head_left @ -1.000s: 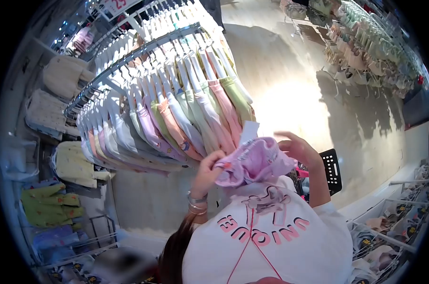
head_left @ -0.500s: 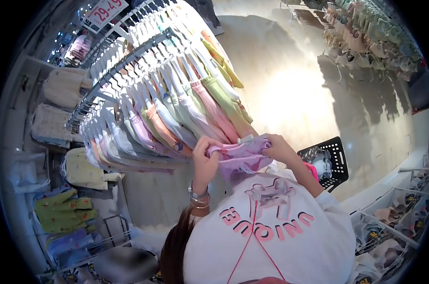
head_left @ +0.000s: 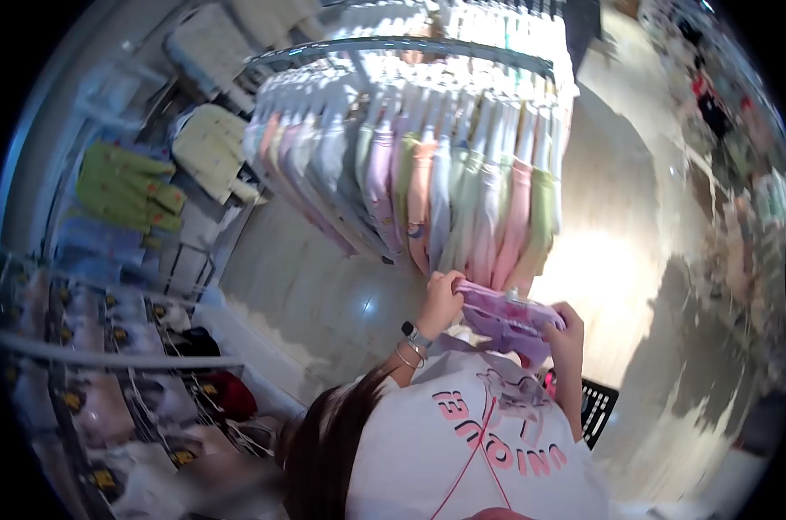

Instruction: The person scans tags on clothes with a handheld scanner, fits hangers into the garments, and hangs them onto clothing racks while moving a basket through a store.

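Note:
A purple garment (head_left: 505,319) is stretched between my two hands, just in front of my white printed shirt. My left hand (head_left: 443,299) is closed on its left end; a watch and bracelets circle that wrist. At the other end, my right hand (head_left: 566,329) grips the waistband with bent fingers. A small pale piece shows at the garment's upper edge. Beyond my hands, pastel trousers (head_left: 518,208) hang close together on white hangers from a metal rail (head_left: 410,48).
A black basket (head_left: 599,407) is partly hidden beside my right forearm. Bras (head_left: 102,407) hang on racks at the lower left. A green top (head_left: 128,186) and a pale yellow top (head_left: 209,147) hang at the left. More clothes line the right side.
The view has swung left, bringing the bra racks into sight and shifting the trouser rail rightward. Since the earliest frame, my right hand has closed on the garment, which is now spread wider.

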`<state>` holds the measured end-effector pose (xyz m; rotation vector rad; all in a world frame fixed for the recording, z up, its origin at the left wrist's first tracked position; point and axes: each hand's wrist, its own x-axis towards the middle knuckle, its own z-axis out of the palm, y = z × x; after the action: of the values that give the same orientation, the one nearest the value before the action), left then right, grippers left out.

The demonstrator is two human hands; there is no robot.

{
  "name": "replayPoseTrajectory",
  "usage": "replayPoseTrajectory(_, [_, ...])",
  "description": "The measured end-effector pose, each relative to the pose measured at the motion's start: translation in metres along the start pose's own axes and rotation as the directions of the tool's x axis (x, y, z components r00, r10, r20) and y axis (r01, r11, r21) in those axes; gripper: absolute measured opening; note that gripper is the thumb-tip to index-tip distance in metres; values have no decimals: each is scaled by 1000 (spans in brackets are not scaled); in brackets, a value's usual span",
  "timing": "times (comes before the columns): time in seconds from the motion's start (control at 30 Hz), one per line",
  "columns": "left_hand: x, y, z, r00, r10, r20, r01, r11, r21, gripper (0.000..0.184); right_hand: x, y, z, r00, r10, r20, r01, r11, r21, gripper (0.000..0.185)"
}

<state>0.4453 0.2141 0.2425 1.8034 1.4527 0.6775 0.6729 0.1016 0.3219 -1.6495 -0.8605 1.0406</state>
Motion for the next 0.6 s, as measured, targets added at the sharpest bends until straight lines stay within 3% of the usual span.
replayPoseTrajectory(0.03, [-3, 3, -2, 995, -27, -99, 25, 999, -25, 27, 0, -2, -2, 999, 22, 44, -21, 1000, -14, 11])
replayPoseTrajectory(0.13, [2, -33, 18, 991, -88, -98, 51, 944, -326, 27, -7, -7, 2, 983, 50, 174, -31, 994, -109, 14])
replayPoseTrajectory(0.17, [7, -74, 49, 994, -106, 3, 89, 822, -562, 25, -17, -27, 9, 971, 91, 221, -65, 991, -121, 13])
replayPoseTrajectory(0.2, [4, -71, 52, 987, -152, 52, 150, 758, -634, 24, -23, -42, 14, 956, 131, 263, -99, 986, -131, 12])
replayPoseTrajectory(0.27, [-2, -53, 50, 962, -208, 177, 268, 604, -750, 23, -18, -30, 9, 946, 60, 320, 11, 976, -215, 13])
replayPoseTrajectory(0.3, [-5, -44, 38, 872, -313, 375, 480, 408, -776, 21, -13, -24, 5, 939, 27, 343, 65, 965, -253, 15])
replayPoseTrajectory(0.43, [-19, -45, 43, 918, -194, 347, 359, 30, -933, 26, 9, -24, -15, 867, 204, 455, -43, 939, -341, 33])
replayPoseTrajectory(0.53, [-23, -49, 54, 894, -207, 398, 408, 7, -913, 29, 41, -18, -40, 704, 119, 701, 189, 919, -346, 34])
replayPoseTrajectory(0.6, [-31, -15, 35, 942, -220, 255, 313, 292, -904, 19, 69, -40, -53, 789, -99, 606, 340, 892, -298, 30])
